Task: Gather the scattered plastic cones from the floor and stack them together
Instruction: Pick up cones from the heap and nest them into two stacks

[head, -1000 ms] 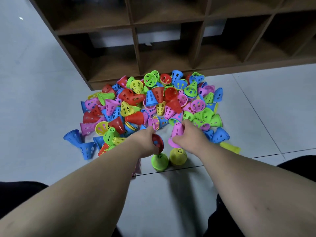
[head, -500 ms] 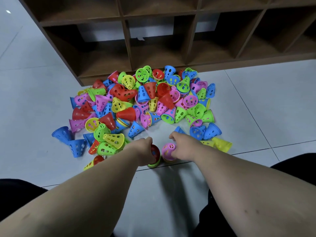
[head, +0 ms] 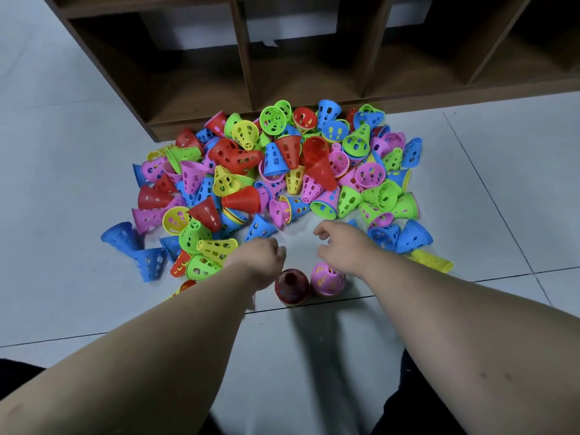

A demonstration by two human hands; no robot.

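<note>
Now, two grips hover over the floor at the near edge of the pile
Right grip loosely curled, empty; left grip fingers tucked under — cannot tell. Red stack and pink stack stand upright just nearer.

Left hand fingers blurred — its grip unclear.

A heap of perforated plastic cones in red, blue, green, yellow and pink sprawls across the floor, most tipped over. Nearer me, two short stacks stand upright just beside each other, a red-topped stack and a pink-topped stack.
</note>
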